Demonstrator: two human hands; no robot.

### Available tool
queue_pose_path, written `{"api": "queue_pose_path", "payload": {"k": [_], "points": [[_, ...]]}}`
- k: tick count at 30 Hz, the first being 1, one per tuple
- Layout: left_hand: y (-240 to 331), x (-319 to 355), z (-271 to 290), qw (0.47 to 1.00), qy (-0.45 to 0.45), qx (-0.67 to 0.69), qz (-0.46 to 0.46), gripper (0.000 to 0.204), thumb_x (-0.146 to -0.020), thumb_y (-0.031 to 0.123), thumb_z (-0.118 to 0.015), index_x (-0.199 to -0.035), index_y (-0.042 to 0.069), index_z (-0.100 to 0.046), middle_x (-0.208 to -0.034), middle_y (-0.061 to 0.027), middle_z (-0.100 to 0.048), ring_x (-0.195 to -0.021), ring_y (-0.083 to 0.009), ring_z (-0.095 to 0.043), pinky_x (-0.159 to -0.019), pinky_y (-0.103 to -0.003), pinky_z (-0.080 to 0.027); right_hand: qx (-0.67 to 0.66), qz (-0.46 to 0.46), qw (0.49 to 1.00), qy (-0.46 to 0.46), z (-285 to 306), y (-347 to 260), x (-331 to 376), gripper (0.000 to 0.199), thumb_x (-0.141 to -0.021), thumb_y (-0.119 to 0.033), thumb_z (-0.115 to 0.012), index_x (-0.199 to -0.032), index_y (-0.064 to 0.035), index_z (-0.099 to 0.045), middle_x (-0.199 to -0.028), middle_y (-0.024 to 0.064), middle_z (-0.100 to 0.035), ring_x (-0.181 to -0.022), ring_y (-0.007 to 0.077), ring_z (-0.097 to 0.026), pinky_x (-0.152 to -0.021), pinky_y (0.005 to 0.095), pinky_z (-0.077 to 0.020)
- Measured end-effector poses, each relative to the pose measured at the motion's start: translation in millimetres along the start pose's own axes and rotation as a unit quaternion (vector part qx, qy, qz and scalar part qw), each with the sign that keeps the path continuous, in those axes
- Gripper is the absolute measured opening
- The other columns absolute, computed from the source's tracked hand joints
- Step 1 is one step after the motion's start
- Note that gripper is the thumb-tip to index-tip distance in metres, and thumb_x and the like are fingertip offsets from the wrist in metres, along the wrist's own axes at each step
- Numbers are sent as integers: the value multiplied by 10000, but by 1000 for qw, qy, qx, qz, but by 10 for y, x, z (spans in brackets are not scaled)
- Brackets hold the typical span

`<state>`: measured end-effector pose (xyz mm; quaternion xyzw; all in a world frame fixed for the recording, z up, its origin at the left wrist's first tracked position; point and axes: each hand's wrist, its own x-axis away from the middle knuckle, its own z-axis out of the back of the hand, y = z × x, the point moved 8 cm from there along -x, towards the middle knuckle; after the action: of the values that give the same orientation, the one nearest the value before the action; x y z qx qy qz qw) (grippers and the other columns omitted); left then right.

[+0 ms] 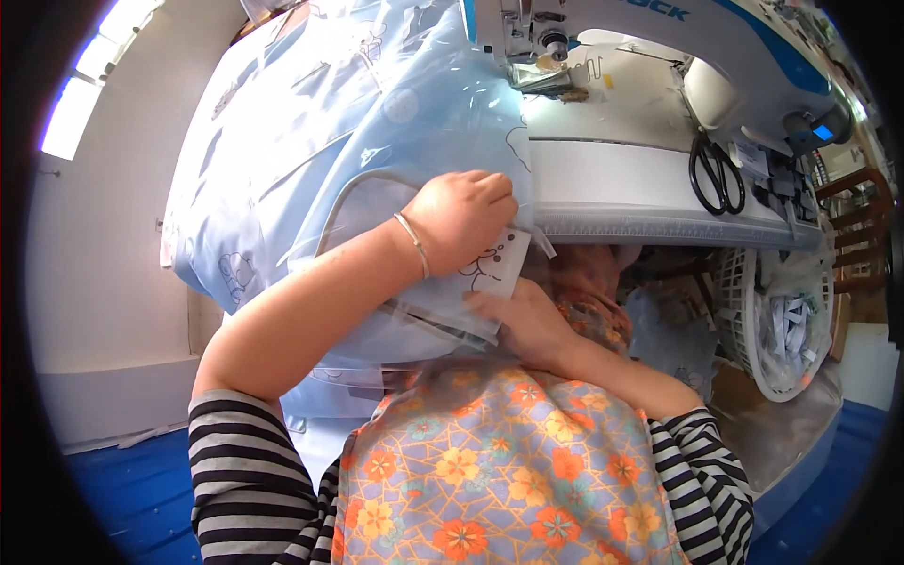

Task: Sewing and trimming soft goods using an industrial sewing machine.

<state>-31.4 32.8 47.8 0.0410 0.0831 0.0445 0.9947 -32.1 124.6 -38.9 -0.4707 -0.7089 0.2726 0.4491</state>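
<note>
The left hand (463, 218) clasps a fold of the pale blue printed fabric (311, 122) while the right hand (524, 320) pinches its lower edge beside the sewing machine (650, 28).

white sewing table (612, 179), black scissors (718, 174), blue fabric (330, 122), sewing mach. (640, 28)

White wall (104, 282), bright window (80, 99) upper left, blue floor (122, 490)

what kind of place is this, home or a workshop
Most likely a garment sewing workshop. An industrial sewing machine stands on a white work table, black scissors lie beside it, and both hands grip a bundle of pale blue printed fabric.
</note>
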Motion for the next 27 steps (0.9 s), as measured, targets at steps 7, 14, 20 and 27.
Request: {"api": "queue_pose_path", "payload": {"k": [7, 14, 20, 27], "points": [[-265, -221, 8, 998, 50, 41, 10, 194, -700, 50, -610, -892, 28, -587, -1117, -96, -617, -1013, -299, -604, -835, -363, -520, -121, 50, 991, 32, 95, -235, -165, 271, -927, -135, -534, -1161, -5, -577, -1096, 22, -608, -1012, 106, -542, -876, 270, -425], [-693, -398, -39, 995, 76, 56, 31, 209, -744, 98, -582, -946, 47, -597, -951, -71, -622, -934, -263, -616, -780, -377, -524, -169, 58, 983, 42, 284, -360, -291, 259, -922, -109, -533, -1165, -35, -586, -1120, 11, -609, -1013, 117, -554, -885, 290, -431], [-855, -493, -28, 991, 125, 31, 31, 161, -757, 93, -583, -909, 40, -584, -904, -68, -615, -874, -275, -613, -752, -390, -519, 192, 195, 962, -14, 118, -195, -317, 227, -934, -128, -506, -1137, -89, -600, -1102, 66, -642, -1035, 116, -572, -878, 320, -464], [-757, -323, 29, 995, 28, 89, -20, 562, -760, 270, -705, -1234, 48, -502, -1237, -128, -558, -1151, -328, -528, -986, -414, -424, 89, -130, 985, -70, 17, 47, -146, 329, -953, -238, -561, -1200, -21, -551, -1125, 100, -639, -1045, 170, -609, -885, 325, -498]]}}
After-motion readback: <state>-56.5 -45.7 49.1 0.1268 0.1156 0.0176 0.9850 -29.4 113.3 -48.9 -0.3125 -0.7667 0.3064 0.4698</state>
